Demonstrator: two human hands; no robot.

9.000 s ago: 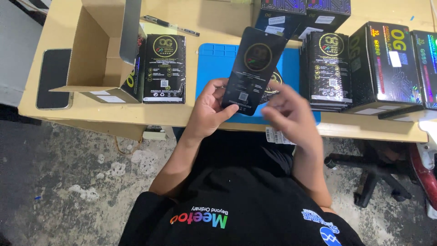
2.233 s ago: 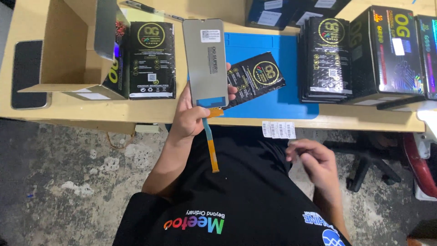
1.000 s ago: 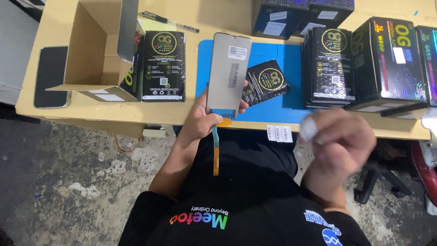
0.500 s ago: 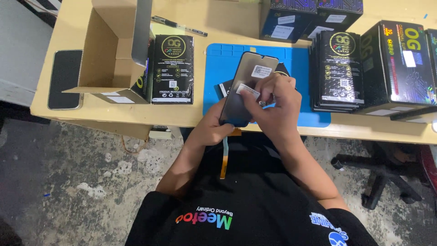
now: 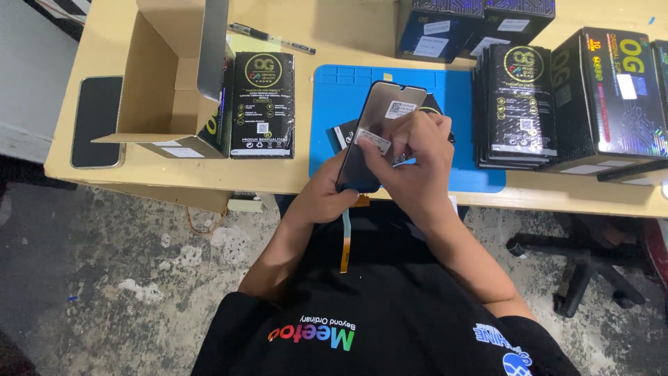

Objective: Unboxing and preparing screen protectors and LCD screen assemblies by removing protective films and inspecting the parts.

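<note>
My left hand point(image 5: 325, 197) grips the lower end of a dark phone screen panel point(image 5: 379, 118), held upright over the blue mat point(image 5: 334, 90). An orange flex ribbon point(image 5: 346, 240) hangs down from the panel's bottom edge. My right hand point(image 5: 410, 157) lies on the panel's face, its fingertips pressing a small white sticker point(image 5: 374, 141) onto it. A second white label point(image 5: 399, 108) sits near the panel's top. Behind the panel a black flat packet point(image 5: 346, 132) lies on the mat, mostly hidden.
An open cardboard box point(image 5: 174, 76) and a black product box point(image 5: 262, 104) stand at the left, with a phone point(image 5: 97, 120) near the table's left edge. A pen point(image 5: 271, 38) lies behind. Stacks of black boxes point(image 5: 518, 104) fill the right. A chair base point(image 5: 584, 271) stands on the floor.
My right hand came up from my lap onto the panel and now presses a white sticker on its face. The panel has tilted slightly and stays in my left hand.
</note>
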